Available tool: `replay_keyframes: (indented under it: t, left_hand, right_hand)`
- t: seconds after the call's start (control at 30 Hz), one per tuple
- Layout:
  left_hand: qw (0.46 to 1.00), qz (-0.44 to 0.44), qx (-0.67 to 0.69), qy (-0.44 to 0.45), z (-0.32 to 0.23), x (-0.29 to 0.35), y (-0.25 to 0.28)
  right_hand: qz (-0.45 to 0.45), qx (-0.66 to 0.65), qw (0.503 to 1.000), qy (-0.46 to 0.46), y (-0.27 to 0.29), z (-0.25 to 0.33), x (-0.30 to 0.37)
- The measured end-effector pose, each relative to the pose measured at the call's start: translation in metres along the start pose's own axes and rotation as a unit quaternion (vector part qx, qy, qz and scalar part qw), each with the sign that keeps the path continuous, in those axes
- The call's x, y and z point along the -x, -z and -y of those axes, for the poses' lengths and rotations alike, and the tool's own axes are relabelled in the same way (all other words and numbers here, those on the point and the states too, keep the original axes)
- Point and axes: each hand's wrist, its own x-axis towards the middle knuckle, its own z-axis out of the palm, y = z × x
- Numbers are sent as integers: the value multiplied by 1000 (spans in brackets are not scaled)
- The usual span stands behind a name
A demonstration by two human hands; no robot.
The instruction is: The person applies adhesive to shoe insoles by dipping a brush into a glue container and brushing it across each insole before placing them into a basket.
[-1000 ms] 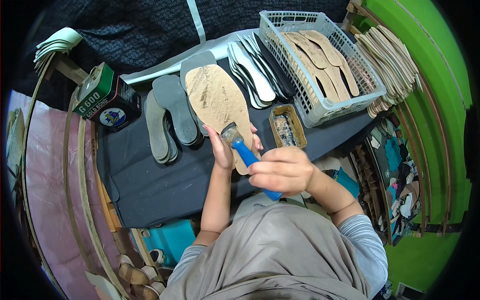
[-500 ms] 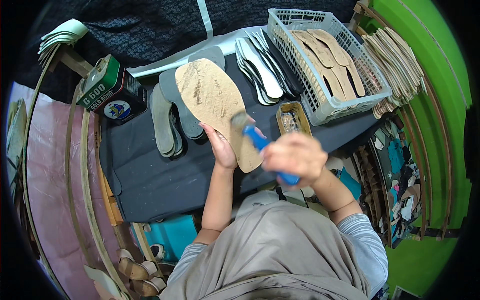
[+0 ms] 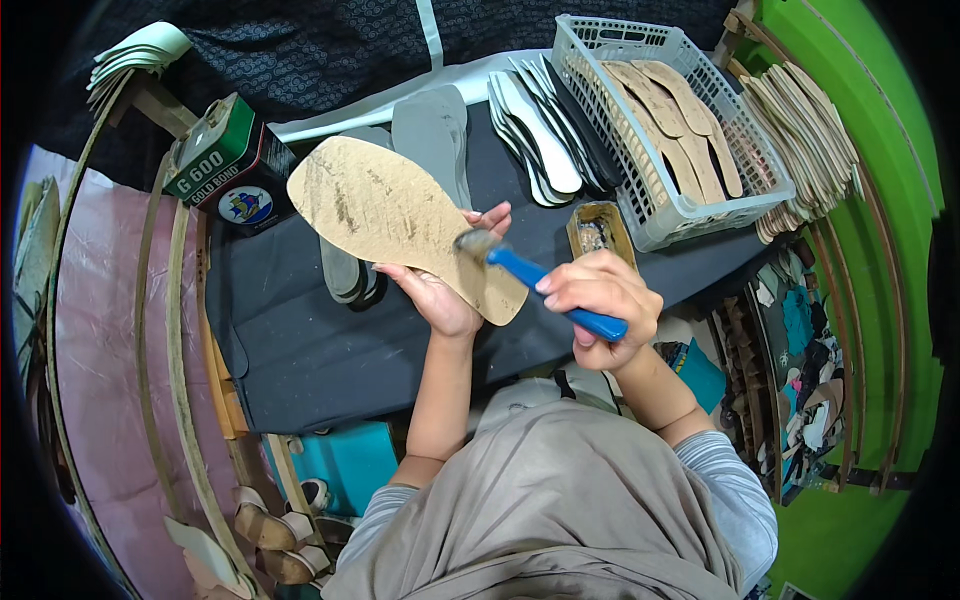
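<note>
A tan insole (image 3: 380, 205) with dark smears lies tilted across my left hand (image 3: 447, 300), its wide end pointing up and left. The thumb grips its near edge, while other fingers show beyond the far edge. In my right hand (image 3: 605, 305) is a blue-handled brush (image 3: 555, 293), held with the fingers wrapped round the handle. Its blurred, greyish head touches the narrow part of the insole. Just beyond my right hand stands a small tan tub (image 3: 578, 245) with dark, crusted contents.
Grey insoles (image 3: 430, 130) and white and black sole pieces (image 3: 530, 135) lie at the back of the dark table (image 3: 300, 375). A plastic crate (image 3: 655, 235) holds tan insoles, with more stacked at its right (image 3: 800, 140). A green and black can (image 3: 228, 165) stands at left.
The insole has turned anticlockwise, its wide end swinging left and down. My right hand has shifted slightly right, and the brush head has moved a little left along the insole.
</note>
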Motion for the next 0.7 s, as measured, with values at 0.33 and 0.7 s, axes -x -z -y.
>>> replay_keyframes:
  t: [0.33,0.7]
  left_hand:
    - [993,72,56,71,-16,-10,2]
    - [992,65,53,99,-16,-24,0]
  right_hand:
    - [34,20,999,7,10,1,-1]
    - [166,-79,980,79,13,15,6]
